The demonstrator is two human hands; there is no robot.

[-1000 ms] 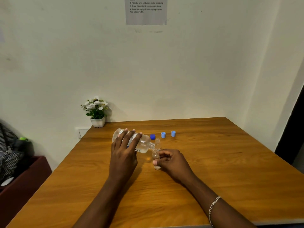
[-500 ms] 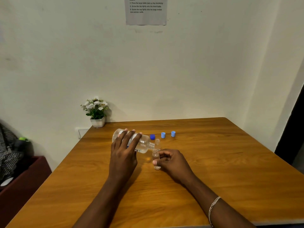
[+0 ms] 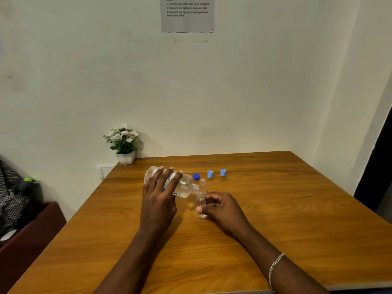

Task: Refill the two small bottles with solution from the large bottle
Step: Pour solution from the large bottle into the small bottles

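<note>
My left hand (image 3: 159, 197) grips the large clear bottle (image 3: 182, 185), tipped almost flat with its open neck pointing right and down. Its neck sits right over the mouth of a small clear bottle (image 3: 200, 203), which stands on the wooden table (image 3: 275, 219) held by my right hand (image 3: 221, 210). A second small clear bottle (image 3: 203, 184) stands uncapped just behind the first. A dark blue cap (image 3: 196, 176) and two light blue caps (image 3: 210, 174) (image 3: 223, 172) lie in a row further back.
A small pot of white flowers (image 3: 124, 145) stands at the table's back left corner against the wall. A printed sheet (image 3: 187, 14) hangs on the wall above. A dark red cabinet (image 3: 27, 236) with cloth on it sits left of the table.
</note>
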